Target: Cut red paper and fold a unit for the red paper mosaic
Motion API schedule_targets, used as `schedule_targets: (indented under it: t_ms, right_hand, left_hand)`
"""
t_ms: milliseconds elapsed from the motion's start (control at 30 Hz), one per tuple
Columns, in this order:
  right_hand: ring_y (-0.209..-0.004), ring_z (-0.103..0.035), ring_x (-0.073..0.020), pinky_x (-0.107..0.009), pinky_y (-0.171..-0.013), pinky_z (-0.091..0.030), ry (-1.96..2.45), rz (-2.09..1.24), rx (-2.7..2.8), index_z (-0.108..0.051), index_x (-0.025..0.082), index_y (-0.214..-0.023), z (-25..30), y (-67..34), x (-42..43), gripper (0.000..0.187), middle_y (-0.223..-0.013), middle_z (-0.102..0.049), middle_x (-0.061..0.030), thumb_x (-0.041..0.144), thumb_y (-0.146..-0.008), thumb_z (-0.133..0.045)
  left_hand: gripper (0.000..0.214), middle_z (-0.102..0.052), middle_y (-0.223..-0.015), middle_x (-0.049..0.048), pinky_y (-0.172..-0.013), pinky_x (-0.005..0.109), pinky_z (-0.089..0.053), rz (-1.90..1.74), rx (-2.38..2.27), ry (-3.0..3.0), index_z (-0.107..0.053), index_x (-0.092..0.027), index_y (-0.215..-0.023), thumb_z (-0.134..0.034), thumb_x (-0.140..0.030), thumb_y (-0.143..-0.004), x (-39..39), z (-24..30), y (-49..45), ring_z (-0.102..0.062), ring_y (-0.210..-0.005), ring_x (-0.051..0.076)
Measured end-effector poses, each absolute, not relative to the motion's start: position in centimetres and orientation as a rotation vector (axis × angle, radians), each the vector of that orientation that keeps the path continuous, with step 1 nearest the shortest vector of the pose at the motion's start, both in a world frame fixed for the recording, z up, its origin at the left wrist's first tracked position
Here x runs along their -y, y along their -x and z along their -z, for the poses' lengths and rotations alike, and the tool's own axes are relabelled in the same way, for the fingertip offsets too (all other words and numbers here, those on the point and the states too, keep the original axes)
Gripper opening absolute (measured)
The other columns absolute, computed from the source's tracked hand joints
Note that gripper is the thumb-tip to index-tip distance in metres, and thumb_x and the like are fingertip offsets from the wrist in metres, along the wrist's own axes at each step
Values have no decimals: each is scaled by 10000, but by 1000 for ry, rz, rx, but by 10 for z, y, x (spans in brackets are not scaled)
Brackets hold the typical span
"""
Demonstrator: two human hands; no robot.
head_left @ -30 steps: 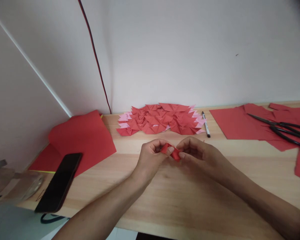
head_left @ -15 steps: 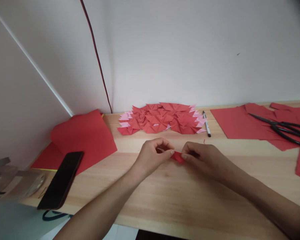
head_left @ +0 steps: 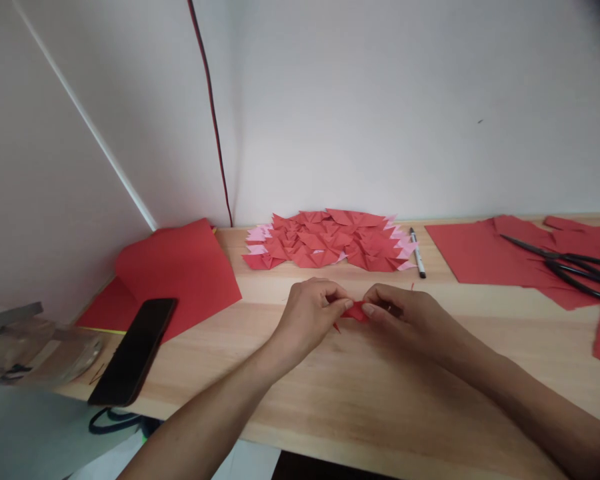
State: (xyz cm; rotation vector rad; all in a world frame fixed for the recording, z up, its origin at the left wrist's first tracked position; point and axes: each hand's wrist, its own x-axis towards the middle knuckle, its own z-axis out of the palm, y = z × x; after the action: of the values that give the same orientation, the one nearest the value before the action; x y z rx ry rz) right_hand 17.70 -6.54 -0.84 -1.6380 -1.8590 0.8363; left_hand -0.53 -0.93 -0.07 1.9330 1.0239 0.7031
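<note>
"How many hands are you seeing, and what are they gripping?"

"Two. The left hand point(head_left: 314, 310) is pinching one small folded red paper point(head_left: 359, 311) between thumb and fingers, and the right hand point(head_left: 403, 312) is pinching its right end, also narrowly."

"Where is that paper sitting?"

"It's hanging between the fingertips, over the middle of one wooden table point(head_left: 370, 407)."

"What's lying just beyond?"

"One cluster of folded red and pink pieces point(head_left: 325, 240); they're overlapping too much for me to be counting them. One marker point(head_left: 418, 253) is lying just right of it."

"And the far right?"

"One pair of scissors point(head_left: 555, 257) is resting on several red paper pieces point(head_left: 467, 253)."

"The left side?"

"At least two red sheets point(head_left: 185, 280) are lying there, the upper one curling. One black phone point(head_left: 135, 353) is resting partly on them, slanting toward the near edge. Behind, one dark cable point(head_left: 211, 100) is running down the wall."
</note>
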Motion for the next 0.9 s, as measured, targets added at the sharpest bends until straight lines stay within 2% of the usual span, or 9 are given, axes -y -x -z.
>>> schedule_targets:
  t_ms: [400, 700, 900]
  right_hand:
    - [-547, -457, -127, -246, -505, -315, 1659, -716, 1888, -432, 221, -680, 10, -174, 67, 277, -590, -495, 31, 352, -920, -383]
    - [-586, -462, -140, -253, -531, -337, 1639, -810, 1882, -478, 221, -712, 11, -180, 66, 254, -629, -512, 21, 360, -911, -400]
    - [-569, -446, -130, -250, -517, -316, 1619, -811, 1957, -441, 215, -690, 8, -179, 70, 284, -619, -520, 22, 354, -929, -379]
  left_hand:
    - [110, -670, -733, 33, -629, 236, -429, -646, -972, -1621, -682, -141, -739, -611, -224, -751, 9, 3, 5, -583, -678, 139]
    - [101, -641, -704, 26, -618, 232, -419, -694, -1010, -1612, -658, -138, -720, -602, -216, -750, 11, 1, 3, -561, -659, 132]
    - [168, -650, -767, 33, -597, 214, -409, -505, -884, -1666, -644, -133, -813, -611, -292, -770, 9, 2, 5, -559, -665, 121]
